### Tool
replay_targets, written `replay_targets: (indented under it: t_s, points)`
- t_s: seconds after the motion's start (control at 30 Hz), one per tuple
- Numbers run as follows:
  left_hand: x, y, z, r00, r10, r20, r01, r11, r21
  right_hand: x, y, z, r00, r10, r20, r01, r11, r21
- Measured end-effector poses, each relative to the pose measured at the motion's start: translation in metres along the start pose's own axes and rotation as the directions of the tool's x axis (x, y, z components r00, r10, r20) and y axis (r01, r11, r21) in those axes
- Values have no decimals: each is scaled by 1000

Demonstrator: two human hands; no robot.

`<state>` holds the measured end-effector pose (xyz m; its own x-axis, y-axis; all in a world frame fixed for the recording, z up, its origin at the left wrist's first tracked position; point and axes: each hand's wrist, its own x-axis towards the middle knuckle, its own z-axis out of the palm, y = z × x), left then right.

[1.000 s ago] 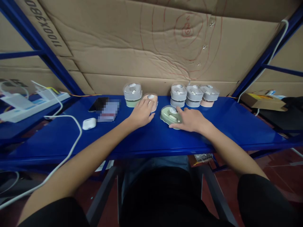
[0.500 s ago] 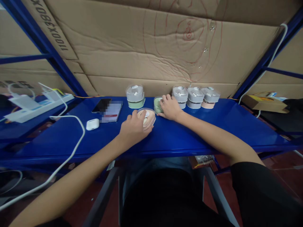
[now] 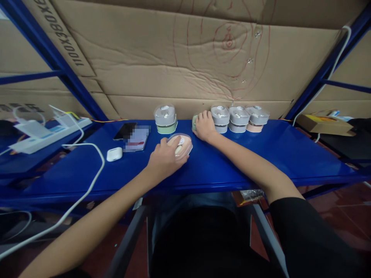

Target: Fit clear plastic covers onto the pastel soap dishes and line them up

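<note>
My left hand [image 3: 165,160] rests with its fingers over a round peach plastic container [image 3: 184,146], which has a clear cover and a white disc on top. My right hand [image 3: 205,125] sits at the back of the blue shelf, cupped over a pale green container [image 3: 194,122]. Most of that green piece is hidden by my fingers. It stands right next to a row of several grey-lidded containers [image 3: 237,119]. Another grey-lidded container with a green base [image 3: 165,119] stands further left, between my hands and behind the peach one.
A black phone [image 3: 125,131], a pixelated card [image 3: 136,139] and a white earbud case [image 3: 114,154] lie on the blue steel shelf [image 3: 87,173]. A white cable and power strip [image 3: 49,135] are at left. Cardboard backs the shelf; a brown box [image 3: 324,125] sits at right.
The green container has moved from the front of the shelf to the back beside the grey row. The peach container has come forward under my left hand. Both arms have shifted left.
</note>
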<state>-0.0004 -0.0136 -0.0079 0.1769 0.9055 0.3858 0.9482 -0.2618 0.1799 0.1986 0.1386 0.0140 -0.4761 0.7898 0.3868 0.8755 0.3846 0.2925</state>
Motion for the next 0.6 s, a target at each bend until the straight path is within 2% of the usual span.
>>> replay_targets:
  t_s: [0.07, 0.17, 0.27, 0.33, 0.4, 0.47, 0.53, 0.6]
  points:
    - [4, -9, 4, 997, 79, 14, -77, 991, -105, -18, 0, -12, 999, -13, -36, 16, 998, 62]
    - [14, -19, 7, 978, 205, 50, -180, 934, -310, -51, 11, -28, 991, -77, -107, 109, 936, 336]
    - [24, -18, 11, 954, 281, 103, -186, 826, -533, -81, 26, -34, 965, -216, -146, 260, 741, 619]
    - [30, -11, 16, 941, 310, 135, -152, 745, -649, -96, 32, -34, 939, -321, -122, 311, 644, 699]
    - [35, -3, 22, 930, 337, 148, -131, 680, -721, -105, 32, -33, 926, -371, -66, 306, 641, 704]
    - [37, 3, 28, 928, 341, 149, -116, 645, -756, -110, 32, -34, 933, -360, -23, 275, 670, 689]
    - [36, 3, 30, 938, 315, 147, -98, 645, -758, -111, 38, -36, 943, -332, -15, 249, 675, 695]
    - [34, 0, 28, 950, 282, 133, -102, 685, -721, -113, 53, -36, 954, -298, -23, 226, 669, 708]
